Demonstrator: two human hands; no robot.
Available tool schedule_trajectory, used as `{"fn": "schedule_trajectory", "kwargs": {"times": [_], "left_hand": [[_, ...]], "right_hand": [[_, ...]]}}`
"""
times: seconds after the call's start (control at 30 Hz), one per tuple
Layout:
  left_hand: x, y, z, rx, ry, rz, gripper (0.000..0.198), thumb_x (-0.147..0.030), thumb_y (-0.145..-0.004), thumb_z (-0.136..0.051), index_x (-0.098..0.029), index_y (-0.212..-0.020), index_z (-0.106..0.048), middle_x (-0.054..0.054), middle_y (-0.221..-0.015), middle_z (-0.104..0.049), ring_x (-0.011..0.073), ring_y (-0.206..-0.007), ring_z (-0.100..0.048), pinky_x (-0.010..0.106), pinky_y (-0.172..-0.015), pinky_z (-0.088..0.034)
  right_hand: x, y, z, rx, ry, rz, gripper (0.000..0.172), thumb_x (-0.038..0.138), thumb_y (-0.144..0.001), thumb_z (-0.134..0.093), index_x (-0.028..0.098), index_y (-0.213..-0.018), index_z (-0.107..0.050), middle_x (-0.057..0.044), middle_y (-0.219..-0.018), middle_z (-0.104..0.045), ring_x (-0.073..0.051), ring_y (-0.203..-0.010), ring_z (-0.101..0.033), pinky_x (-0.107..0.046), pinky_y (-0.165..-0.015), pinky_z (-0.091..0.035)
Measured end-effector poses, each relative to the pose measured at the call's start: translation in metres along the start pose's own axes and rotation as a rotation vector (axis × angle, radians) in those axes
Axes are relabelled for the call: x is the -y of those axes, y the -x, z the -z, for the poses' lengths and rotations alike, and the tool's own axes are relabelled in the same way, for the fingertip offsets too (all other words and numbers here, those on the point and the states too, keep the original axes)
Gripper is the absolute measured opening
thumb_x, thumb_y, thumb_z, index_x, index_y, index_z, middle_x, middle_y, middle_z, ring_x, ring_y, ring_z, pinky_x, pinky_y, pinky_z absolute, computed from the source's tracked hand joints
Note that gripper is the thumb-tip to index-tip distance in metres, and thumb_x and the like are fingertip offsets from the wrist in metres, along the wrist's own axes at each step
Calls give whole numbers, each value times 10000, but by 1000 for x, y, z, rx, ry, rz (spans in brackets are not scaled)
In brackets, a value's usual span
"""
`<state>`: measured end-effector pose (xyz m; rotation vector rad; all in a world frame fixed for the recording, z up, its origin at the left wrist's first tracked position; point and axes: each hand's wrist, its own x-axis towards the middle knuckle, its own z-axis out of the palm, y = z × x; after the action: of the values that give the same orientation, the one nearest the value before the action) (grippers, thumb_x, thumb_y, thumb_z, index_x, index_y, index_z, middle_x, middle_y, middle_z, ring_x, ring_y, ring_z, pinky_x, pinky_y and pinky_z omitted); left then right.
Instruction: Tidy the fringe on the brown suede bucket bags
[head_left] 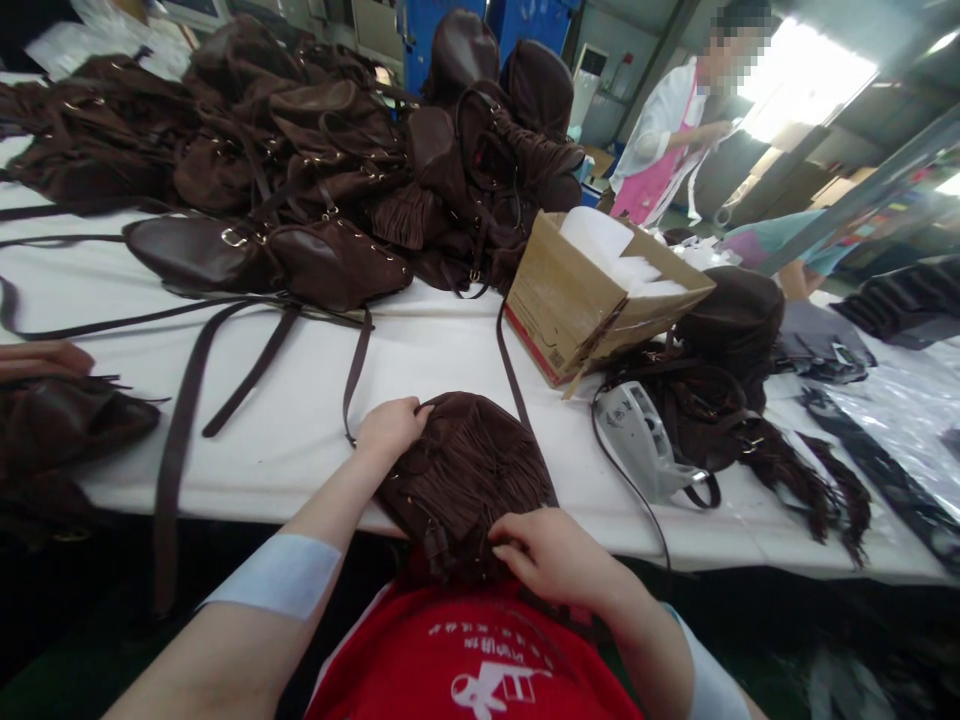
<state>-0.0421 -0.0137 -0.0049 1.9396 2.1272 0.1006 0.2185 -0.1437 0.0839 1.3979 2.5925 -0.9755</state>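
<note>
A dark brown fringed bag (476, 455) lies at the table's front edge, close against my red shirt. My left hand (391, 432) is closed on its upper left edge, with thumb and fingers pinching the material. Lower down on the right, my right hand (551, 550) pinches the bag near its front end, fingertips at the fringe. A brown strap (514, 365) runs from behind the bag toward the back of the table. A small tassel (435, 540) hangs at its near side. The bag's underside is hidden.
Brown bags (292, 130) are heaped along the back left. A cardboard box (570, 300) with white sheets stands right of centre, beside a grey tape dispenser (637, 440). Another person's hand (45, 358) rests on a bag at left. A person in pink (664, 150) stands behind.
</note>
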Motion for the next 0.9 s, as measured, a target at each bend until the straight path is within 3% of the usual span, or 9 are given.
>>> {"fn": "schedule_trajectory", "kwargs": {"times": [0.13, 0.2, 0.27, 0.4, 0.57, 0.67, 0.9], "left_hand": [[-1, 0, 1, 11, 8, -8, 546, -586, -891, -265, -244, -957, -685, 116, -933, -721, 270, -878, -659, 335, -714, -464], [-1, 1, 1, 11, 9, -4, 543, -583, -890, -269, -244, -964, -687, 116, -941, -722, 265, -888, -658, 332, -731, -462], [-1, 1, 1, 5, 6, -6, 545, -580, -891, -268, -240, -961, -688, 119, -938, -723, 266, -885, -660, 334, -732, -461], [-1, 0, 0, -12, 0, -15, 560, -579, -895, -247, -237, -946, -687, 121, -925, -726, 270, -868, -665, 337, -711, -464], [-1, 1, 1, -11, 1, -26, 553, -579, -892, -253, -236, -925, -686, 121, -913, -726, 282, -857, -665, 342, -682, -462], [0, 1, 1, -11, 4, -26, 558, -595, -886, -259, -236, -922, -686, 120, -913, -725, 282, -856, -664, 340, -673, -456], [1, 1, 2, 43, 48, 8, 562, -604, -889, -243, -253, -935, -680, 104, -920, -724, 263, -860, -663, 315, -649, -446]], "right_hand": [[5, -30, 6, -171, 37, 109, 205, 244, -891, -536, 203, -1070, -627, -52, -1040, -668, -181, -982, -597, -298, -876, -444], [10, -48, 2, -236, 67, 171, 326, 246, -847, -599, 199, -1169, -579, -77, -1191, -604, -198, -1120, -527, -332, -964, -415], [16, -66, -5, -221, 126, 246, 436, 269, -811, -644, 199, -1230, -544, -91, -1291, -537, -220, -1222, -441, -364, -1026, -378], [22, -83, -16, -128, 327, 190, 229, 318, -868, -579, 160, -1027, -623, -103, -1061, -612, -247, -1073, -515, -374, -933, -432], [14, -61, -14, 10, 418, 159, 267, 364, -930, -473, 166, -933, -652, -89, -941, -661, -199, -833, -614, -300, -753, -451], [7, -41, -15, 79, 424, 144, 299, 380, -928, -464, 169, -887, -672, -88, -852, -694, -211, -821, -628, -297, -729, -429], [-23, 19, -31, 120, 159, 28, 199, 369, -867, -566, 203, -813, -660, -15, -792, -698, -151, -709, -612, -247, -606, -356]]}}
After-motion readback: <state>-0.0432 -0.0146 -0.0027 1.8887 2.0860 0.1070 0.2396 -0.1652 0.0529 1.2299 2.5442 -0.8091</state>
